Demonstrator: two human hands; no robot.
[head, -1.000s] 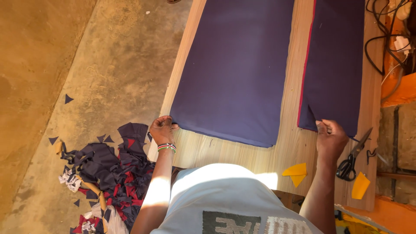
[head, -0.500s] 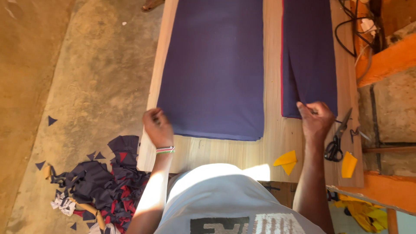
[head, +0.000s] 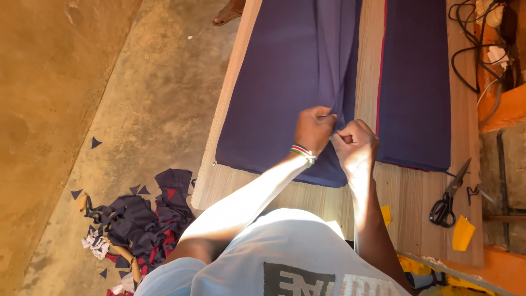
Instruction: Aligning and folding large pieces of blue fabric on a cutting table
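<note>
A wide piece of dark purple cloth [head: 274,93] lies flat on a long wooden table [head: 405,203]. My left hand [head: 313,127] and my right hand [head: 355,143] meet at the cloth's right near part, both pinching it so that a raised fold runs away from me. A beaded band circles my left wrist. A second purple cloth [head: 416,87] with a red edge lies to the right, untouched.
Black scissors [head: 446,200] and yellow paper scraps [head: 463,233] lie at the table's near right. Dark cables [head: 476,49] sit at the far right. A heap of purple and red offcuts [head: 137,219] covers the concrete floor on the left. A sandalled foot [head: 229,13] shows at the top.
My hands were apart at the near corners of the two cloths. They have come together on the left cloth's right part, gathering it into a fold. The view has shifted closer.
</note>
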